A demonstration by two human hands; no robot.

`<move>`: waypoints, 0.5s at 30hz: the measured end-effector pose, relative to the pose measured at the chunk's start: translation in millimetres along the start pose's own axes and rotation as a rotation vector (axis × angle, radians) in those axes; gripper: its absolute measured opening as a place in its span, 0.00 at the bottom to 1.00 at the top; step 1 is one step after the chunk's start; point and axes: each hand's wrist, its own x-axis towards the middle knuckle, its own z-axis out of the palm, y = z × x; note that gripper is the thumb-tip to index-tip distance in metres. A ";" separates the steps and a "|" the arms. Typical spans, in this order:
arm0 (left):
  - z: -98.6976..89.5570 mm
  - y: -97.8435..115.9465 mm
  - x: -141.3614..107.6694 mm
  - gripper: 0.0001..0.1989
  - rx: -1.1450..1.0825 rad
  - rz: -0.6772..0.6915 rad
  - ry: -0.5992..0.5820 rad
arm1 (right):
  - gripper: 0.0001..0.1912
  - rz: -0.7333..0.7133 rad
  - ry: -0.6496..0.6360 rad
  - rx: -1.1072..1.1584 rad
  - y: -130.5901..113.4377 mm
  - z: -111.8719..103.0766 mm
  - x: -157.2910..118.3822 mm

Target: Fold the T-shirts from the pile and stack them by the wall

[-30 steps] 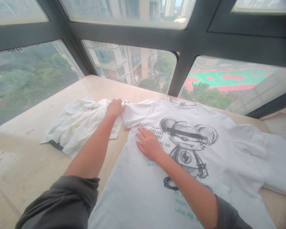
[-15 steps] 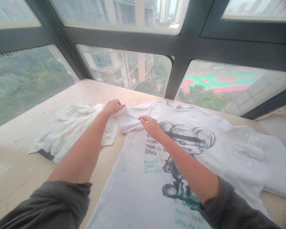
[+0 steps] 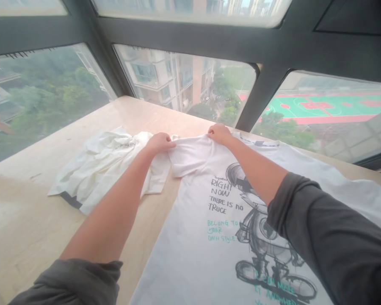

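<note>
Here, white T-shirt (image 3: pixel 178 245) spread over right side of pale ledge (image 3: pixel 22 228), collar (image 3: pixel 259 143) toward far edge, bear print (image 3: pixel 260 231) face up. Left hand (image 3: pixel 161 143) nearly closed, fingertips pinching far end of left-side sleeve (image 3: pixel 190 156). Right hand (image 3: pixel 220 134) likewise nearly closed, gripping shoulder just left of collar. Cream garment (image 3: pixel 109 159) crumpled at left, partly behind left forearm (image 3: pixel 114 207).

Bright daylight through windows (image 3: pixel 187 87) (hazy, softly blurred).
</note>
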 end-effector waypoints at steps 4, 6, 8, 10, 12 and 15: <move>0.3 0.8 -4.8 0.10 -0.020 -0.020 0.037 | 0.12 0.048 0.050 -0.020 4.9 5.8 1.9; 2.4 2.6 -5.4 0.09 -0.028 -0.034 0.055 | 0.13 0.062 0.070 -0.040 3.1 9.6 0.1; 4.9 4.8 -5.4 0.07 -0.038 -0.053 0.085 | 0.13 0.045 0.105 -0.058 -1.5 13.0 -3.8; 6.2 7.5 -5.6 0.06 -0.050 -0.071 0.119 | 0.16 0.018 0.177 -0.044 -7.4 14.8 -10.9; 5.3 11.7 -6.3 0.05 -0.067 -0.080 0.148 | 0.21 0.008 0.260 0.032 -12.9 14.2 -22.4; -1.0 27.1 -10.1 0.05 -0.098 -0.067 0.195 | 0.21 0.051 0.277 0.269 -17.0 8.2 -47.7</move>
